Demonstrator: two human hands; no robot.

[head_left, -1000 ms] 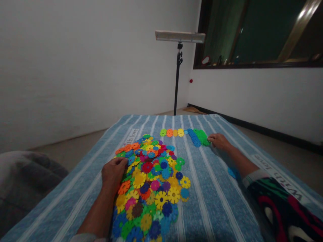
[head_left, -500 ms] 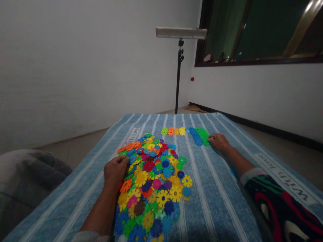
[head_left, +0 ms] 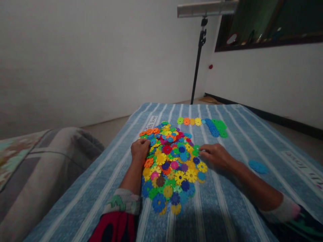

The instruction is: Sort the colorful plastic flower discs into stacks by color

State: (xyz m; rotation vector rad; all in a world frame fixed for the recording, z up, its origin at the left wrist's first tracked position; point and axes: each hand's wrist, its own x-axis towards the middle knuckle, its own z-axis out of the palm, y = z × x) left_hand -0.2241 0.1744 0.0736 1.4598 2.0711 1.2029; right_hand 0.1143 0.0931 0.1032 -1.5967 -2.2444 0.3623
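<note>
A heap of multicoloured plastic flower-shaped discs point(head_left: 174, 164) lies on the striped cloth in front of me. My left hand point(head_left: 140, 149) rests at the heap's left edge with its fingers curled together; whatever they hold is hidden. At the heap's right edge, my right hand point(head_left: 217, 154) pinches at a green flower disc point(head_left: 195, 150) with thumb and fingertips. Beyond the heap runs a row of single discs, among them an orange disc point(head_left: 186, 121) and a yellow disc point(head_left: 198, 121). It ends in overlapping blue discs point(head_left: 212, 128) and green discs point(head_left: 222, 128).
Several blue discs point(head_left: 257, 166) lie apart, right of my right forearm. The blue striped cloth point(head_left: 101, 188) covers the table. To the left is a fabric-covered seat point(head_left: 58, 161). A lamp stand point(head_left: 198, 64) rises behind the far edge, near the wall.
My right hand has moved from the green discs at the far right back to the heap's right edge. My left hand stays at the heap's left side. The view has shifted.
</note>
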